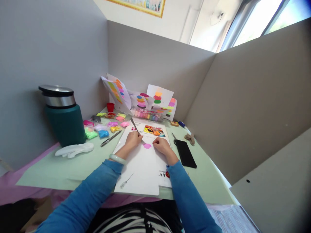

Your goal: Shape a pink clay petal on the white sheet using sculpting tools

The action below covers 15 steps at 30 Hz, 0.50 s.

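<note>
Grey partition panels enclosed the desk [60,168] on three sides, its top covered by a pale green mat. Nearest the camera, at lower centre, two blue sleeves ran up toward a white sheet [141,168] lying on the mat.

The left hand [133,139], a pale green bangle [118,158] on its wrist, had its fingers closed around a thin metal tool [136,129]. The tool's handle slanted toward the upper left, and its tip reached down to a small pink clay piece [147,146] lying on the sheet, at centre frame between the two hands. The right hand [161,145] rested just right of the clay with its fingers curled together on the sheet; contact with the clay could not be determined.

Right of the sheet lay a black phone [186,153], flat on the mat. At left of the sheet lay a dark pen [110,138], and further left a white glove [74,150]. Behind the glove, at mid left, stood a teal flask [63,116] with a steel lid.

Beyond the hands, a colour photo print [154,130] showed at the sheet's top end. Small bags of coloured clay [104,127] were scattered at its upper left, near a small red cup [110,107]. A long clear pack of clay sticks [146,114] lay across the back, with colour-swatch papers [157,96] propped against the rear panel.
</note>
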### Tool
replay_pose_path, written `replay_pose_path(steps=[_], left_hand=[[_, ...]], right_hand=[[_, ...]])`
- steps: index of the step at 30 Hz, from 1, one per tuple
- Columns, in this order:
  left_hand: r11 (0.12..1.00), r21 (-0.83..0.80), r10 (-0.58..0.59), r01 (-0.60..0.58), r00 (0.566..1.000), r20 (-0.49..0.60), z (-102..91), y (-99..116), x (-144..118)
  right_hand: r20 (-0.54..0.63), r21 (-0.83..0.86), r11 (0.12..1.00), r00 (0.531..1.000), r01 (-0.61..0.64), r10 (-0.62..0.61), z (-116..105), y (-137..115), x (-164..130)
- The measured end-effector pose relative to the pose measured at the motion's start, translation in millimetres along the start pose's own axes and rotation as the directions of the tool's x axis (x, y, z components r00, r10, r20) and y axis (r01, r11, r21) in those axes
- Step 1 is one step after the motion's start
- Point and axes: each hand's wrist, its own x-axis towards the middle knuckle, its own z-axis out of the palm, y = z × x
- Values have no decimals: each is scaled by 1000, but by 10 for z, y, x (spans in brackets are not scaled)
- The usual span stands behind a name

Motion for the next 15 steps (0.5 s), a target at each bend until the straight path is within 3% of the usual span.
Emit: replay_pose_path(steps=[3,7,15], left_hand=[[1000,3,8,-8,999,-32,-6,-4,-3],[998,-48,49,-48,999,10,11,3,-6],[999,-31,11,-11,1000,-15,-10,-73,48]], right_hand=[[3,1,1000,1000,-1,1,3,11,5],[-1,1,1000,1000,1,-1,12,24,12],[4,3,1000,1000,-7,7,9,15,13]])
